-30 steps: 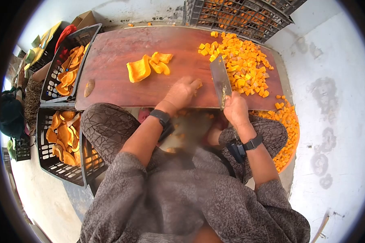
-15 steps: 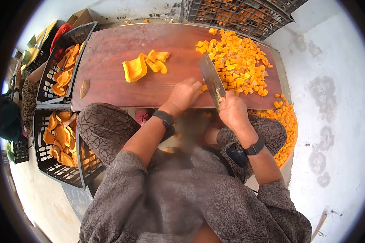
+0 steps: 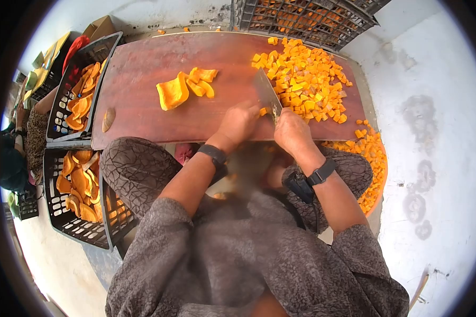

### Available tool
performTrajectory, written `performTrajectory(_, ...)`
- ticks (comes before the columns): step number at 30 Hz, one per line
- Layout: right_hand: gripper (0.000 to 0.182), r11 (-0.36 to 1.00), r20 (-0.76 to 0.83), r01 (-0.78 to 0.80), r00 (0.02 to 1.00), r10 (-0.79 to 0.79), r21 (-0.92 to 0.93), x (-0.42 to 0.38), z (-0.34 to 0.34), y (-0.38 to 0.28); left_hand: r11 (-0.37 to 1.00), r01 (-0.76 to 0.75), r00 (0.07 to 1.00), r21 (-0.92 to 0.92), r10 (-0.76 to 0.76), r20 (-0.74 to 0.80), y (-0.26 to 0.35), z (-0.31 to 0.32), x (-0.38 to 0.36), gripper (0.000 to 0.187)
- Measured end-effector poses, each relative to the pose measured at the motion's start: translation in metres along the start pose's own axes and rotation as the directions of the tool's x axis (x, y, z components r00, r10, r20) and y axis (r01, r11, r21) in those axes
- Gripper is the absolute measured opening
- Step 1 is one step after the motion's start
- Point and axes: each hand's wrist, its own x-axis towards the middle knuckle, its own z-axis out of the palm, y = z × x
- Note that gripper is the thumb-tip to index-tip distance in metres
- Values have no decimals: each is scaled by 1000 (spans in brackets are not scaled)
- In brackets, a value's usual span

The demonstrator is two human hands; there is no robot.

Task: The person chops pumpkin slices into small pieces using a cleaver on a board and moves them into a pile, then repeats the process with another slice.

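Observation:
My right hand (image 3: 292,132) is wrapped round the handle of a wide cleaver (image 3: 268,91), its blade upright at the left side of a heap of diced orange pumpkin (image 3: 307,79). My left hand (image 3: 239,124) is on the red-brown board (image 3: 137,68) just left of the blade; its fingers are smeared by motion. A small orange cube (image 3: 263,111) lies between my left fingertips and the blade. Further left on the board rest a large curved pumpkin piece (image 3: 172,94) and smaller slices (image 3: 200,82).
Black crates (image 3: 79,239) with pumpkin pieces stand at the left. An orange-rimmed container of cubes (image 3: 374,164) is at the lower right. More crates (image 3: 307,21) stand behind the board. A co-worker's patterned sleeve (image 3: 37,129) shows at far left.
My right hand and the cleaver have moved slightly left, towards my left hand. The left hand's fingers are now more blurred.

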Motion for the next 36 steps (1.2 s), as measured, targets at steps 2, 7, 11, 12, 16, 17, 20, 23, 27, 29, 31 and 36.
performTrajectory(2, 16, 1000, -21, 4, 1000, -4, 24, 2, 0, 1, 998, 37, 999, 57, -39, 30, 3, -3, -1, 10)
performTrajectory(7, 16, 999, 37, 19, 999, -18, -28, -3, -2, -3, 991, 60, 998, 122, -61, 5, 5, 1, -4, 14)
performTrajectory(11, 15, 997, 51, 72, 996, -71, -21, -20, -9, 0, 991, 46, 998, 125, -39, -59, 4, 5, -4, 12)
performTrajectory(12, 15, 999, 45, 42, 998, -41, -20, -17, -7, 0, 992, 48, 998, 121, -42, -55, 3, 6, -3, 12)
performTrajectory(16, 15, 1000, 4, 7, 1000, -8, 12, -6, 1, 0, 995, 29, 999, 92, -25, -44, -5, 6, 0, 11)
performTrajectory(17, 15, 1000, -4, 4, 1000, -4, 9, -5, 2, 0, 997, 35, 997, 69, -31, -71, -6, 8, 2, 11)
performTrajectory(20, 15, 999, -21, -35, 999, 36, 17, -2, 0, -2, 997, 47, 996, 54, -43, -75, -3, 5, 4, 11)
performTrajectory(23, 15, 1000, 11, -14, 1000, 14, 13, -1, -5, -7, 990, 106, 991, 98, -97, -88, 2, 4, 1, 13)
performTrajectory(27, 16, 1000, 44, -8, 999, 8, 7, -16, -12, -6, 986, 114, 993, 120, -108, -56, 2, 3, 1, 16)
performTrajectory(29, 16, 1000, 51, -11, 999, 10, 7, -15, -11, -5, 989, 77, 997, 128, -75, -20, -2, 5, 3, 19)
performTrajectory(31, 17, 999, 32, -39, 999, 39, -2, -11, -6, -9, 993, 62, 998, 98, -60, -22, -2, 5, 3, 19)
performTrajectory(36, 18, 1000, -47, -11, 999, 11, -9, 25, 13, -4, 999, -35, 999, 39, 34, 31, -4, -1, 2, 18)
